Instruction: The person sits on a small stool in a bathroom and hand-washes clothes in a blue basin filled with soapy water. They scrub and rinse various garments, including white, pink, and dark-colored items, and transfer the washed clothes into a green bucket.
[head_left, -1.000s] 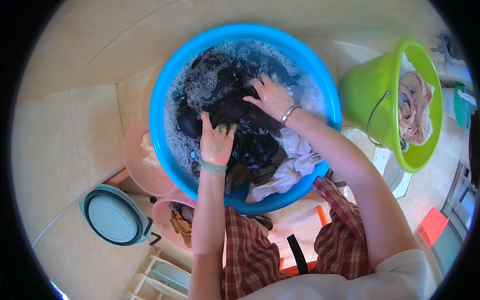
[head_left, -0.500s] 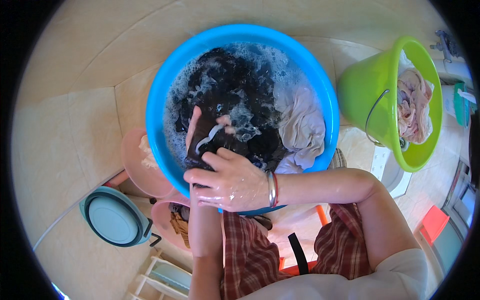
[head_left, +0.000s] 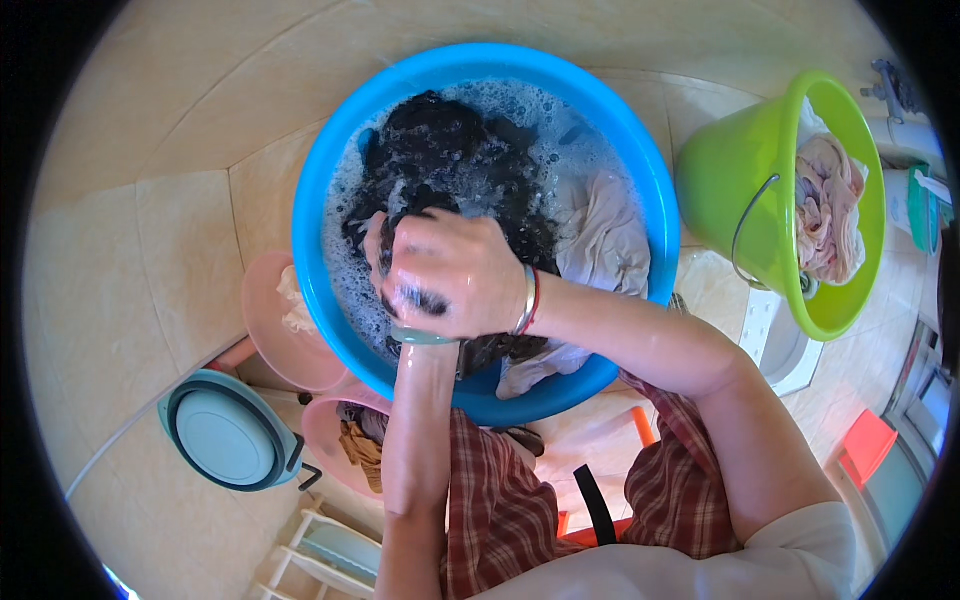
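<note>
Clearly wet through, the dark cloth (head_left: 440, 135) lies bunched in the large round blue basin (head_left: 309, 215), mostly on its left and middle, near-black, crumpled and glossy where folds break the surface. More of it shows between the hands, near the basin's lower left.

Right hand (head_left: 455, 275): laid across the left, knuckles up, fingers bent and pressed in on dark cloth, skin shiny with water. Silver bangle (head_left: 525, 302) and thin red cord at the wrist. Left hand (head_left: 375, 242): mostly hidden under the right, only a strip of finger showing at its left edge; cannot tell how it grips. Pale green bangle (head_left: 422, 337) at that wrist, smooth and rounded.

Blue basin also holds cloudy water, white suds (head_left: 590, 150) in fine bubbles, and a pale greyish cloth (head_left: 605, 240) in soft wrinkles against the right side.

Green bucket (head_left: 730, 180), right: smooth-walled, tilted in view, thin wire handle; inside, a rumpled pinkish cloth (head_left: 830, 215). Left side, pink basin (head_left: 270, 335) with a whitish cloth (head_left: 294, 303); below it a second pink basin (head_left: 318, 450) with mustard-brown cloth (head_left: 362, 455). Nearby, a round blue-grey tub (head_left: 225, 445), dark-ringed.
</note>
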